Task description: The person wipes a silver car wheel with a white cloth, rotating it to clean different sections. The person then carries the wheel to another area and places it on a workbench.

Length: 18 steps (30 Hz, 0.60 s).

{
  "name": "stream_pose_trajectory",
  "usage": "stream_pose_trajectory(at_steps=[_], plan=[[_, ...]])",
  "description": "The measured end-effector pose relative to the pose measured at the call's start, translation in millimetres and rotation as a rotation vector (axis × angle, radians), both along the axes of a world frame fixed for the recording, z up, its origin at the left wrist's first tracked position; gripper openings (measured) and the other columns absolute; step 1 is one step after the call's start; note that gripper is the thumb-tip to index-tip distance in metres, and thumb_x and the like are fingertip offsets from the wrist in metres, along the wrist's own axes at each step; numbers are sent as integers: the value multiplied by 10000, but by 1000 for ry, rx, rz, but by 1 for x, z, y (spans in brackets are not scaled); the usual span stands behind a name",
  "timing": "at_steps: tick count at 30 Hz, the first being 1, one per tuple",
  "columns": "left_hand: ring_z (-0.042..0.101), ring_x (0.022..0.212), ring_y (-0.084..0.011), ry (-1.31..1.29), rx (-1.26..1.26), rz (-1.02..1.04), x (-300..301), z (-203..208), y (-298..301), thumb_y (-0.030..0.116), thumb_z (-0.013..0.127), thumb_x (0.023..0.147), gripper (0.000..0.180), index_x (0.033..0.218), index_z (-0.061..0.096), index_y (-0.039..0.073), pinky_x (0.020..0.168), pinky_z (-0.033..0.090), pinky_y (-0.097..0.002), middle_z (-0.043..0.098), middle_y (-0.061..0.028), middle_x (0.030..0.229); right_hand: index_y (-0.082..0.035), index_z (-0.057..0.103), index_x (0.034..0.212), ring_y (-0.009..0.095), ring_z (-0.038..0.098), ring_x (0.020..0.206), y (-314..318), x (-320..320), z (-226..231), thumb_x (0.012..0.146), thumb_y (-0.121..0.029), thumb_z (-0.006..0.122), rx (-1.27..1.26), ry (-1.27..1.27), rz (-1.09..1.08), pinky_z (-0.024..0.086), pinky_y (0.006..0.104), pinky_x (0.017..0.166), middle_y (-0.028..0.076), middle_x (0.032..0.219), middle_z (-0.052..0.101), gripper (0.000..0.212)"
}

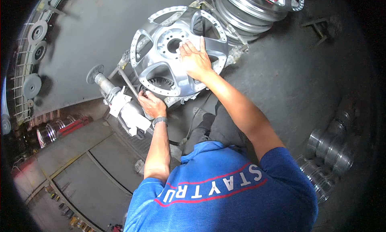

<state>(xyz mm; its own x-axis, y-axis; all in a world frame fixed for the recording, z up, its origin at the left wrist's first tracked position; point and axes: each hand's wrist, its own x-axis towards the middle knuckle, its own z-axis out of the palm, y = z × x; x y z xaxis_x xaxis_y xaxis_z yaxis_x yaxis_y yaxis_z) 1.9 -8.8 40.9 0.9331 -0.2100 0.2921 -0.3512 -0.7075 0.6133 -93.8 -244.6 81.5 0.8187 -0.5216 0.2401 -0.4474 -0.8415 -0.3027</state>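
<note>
A silver wheel centre (pixel 187 67), with large openings and a ring of small holes around its rim, rests on a metal stand (pixel 241 48) in front of me. My right hand (pixel 195 62) lies flat on its face beside the central hole, fingers stretched out. Something whitish shows at those fingertips; I cannot make out what. Close to the wheel's lower left edge is my left hand (pixel 153 105), its fingers loosely bent and apart. Whether it touches the rim is unclear. Left of that hand, a power tool (pixel 132 115) partly wrapped in white carries a round disc (pixel 95 73).
Shiny wheel rims (pixel 251 11) are stacked at the far right of the stand. More rims (pixel 331 149) lie on the floor at the right. A wire rack with grey discs (pixel 38 31) runs along the left. A small metal frame (pixel 317 31) stands at the upper right.
</note>
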Motion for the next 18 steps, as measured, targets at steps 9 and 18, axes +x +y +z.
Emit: stream_pose_trajectory(at_steps=[9,18], plan=[[635,1165,-429,104,11,54,-4,4,-2,283,504,1102,377,1307,571,-27,1011,479,-490,644,-263,1261,37,564,1485,346,416,1548,-23,-118,-29,1076,-234,511,173,-62,-437,169,719,1247,210,1554,567,494],[645,1148,-414,169,-24,125,0,0,-2,282,513,1097,400,1349,556,-26,1014,490,-476,653,-265,1269,77,626,1399,319,469,1522,-15,-20,8,1012,-236,523,67,-10,6,103,726,1270,225,1490,625,508]])
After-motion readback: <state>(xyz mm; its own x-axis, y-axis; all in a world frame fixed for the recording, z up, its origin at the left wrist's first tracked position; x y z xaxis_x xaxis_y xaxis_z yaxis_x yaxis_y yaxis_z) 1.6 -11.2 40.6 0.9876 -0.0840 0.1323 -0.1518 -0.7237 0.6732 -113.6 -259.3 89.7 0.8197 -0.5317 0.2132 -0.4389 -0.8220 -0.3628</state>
